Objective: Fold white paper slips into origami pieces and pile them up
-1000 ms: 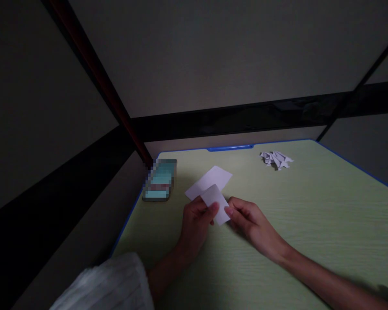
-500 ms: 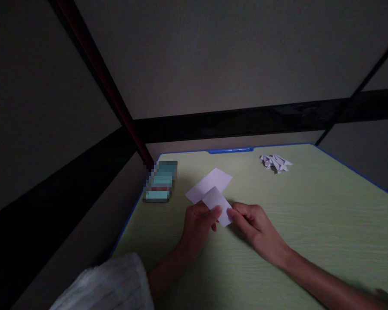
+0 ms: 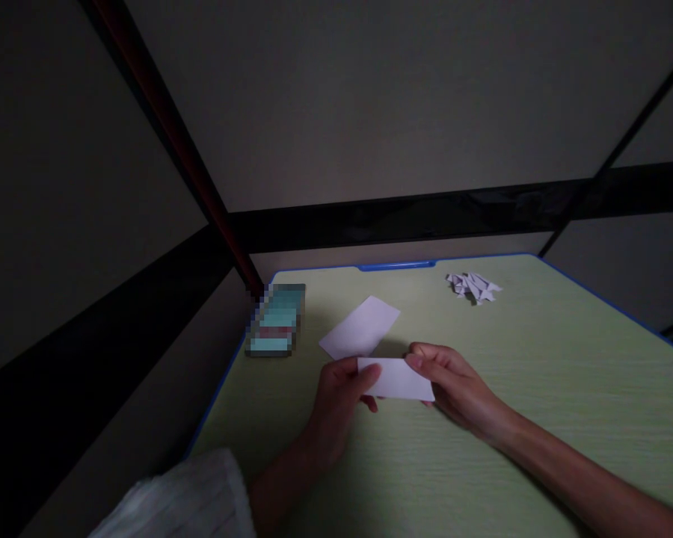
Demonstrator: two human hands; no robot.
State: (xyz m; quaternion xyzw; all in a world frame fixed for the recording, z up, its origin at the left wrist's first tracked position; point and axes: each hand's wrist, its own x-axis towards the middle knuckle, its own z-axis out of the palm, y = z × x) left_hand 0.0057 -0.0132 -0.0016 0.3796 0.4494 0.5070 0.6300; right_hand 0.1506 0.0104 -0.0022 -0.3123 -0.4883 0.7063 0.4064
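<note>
A small white rectangle of paper (image 3: 397, 379) is held level above the table between my two hands. My left hand (image 3: 339, 392) pinches its left end, thumb on top and fingers underneath. At the upper right corner, my right hand (image 3: 452, 377) grips it with the thumb on the face and the fingers behind. Just beyond the hands, a second white sheet of paper (image 3: 362, 327) lies flat and slanted on the table. Whether the held paper is folded in layers I cannot tell.
Several folded white paper figures (image 3: 473, 287) sit in a cluster at the back right. A pixelated phone (image 3: 277, 321) lies near the left edge. The light wood-grain table (image 3: 538, 359) has a blue rim with a blue handle (image 3: 397, 265), close to the wall.
The held paper has turned from a slant to nearly level. My right hand has shifted slightly right and up to its upper right corner; my left hand keeps its pinch.
</note>
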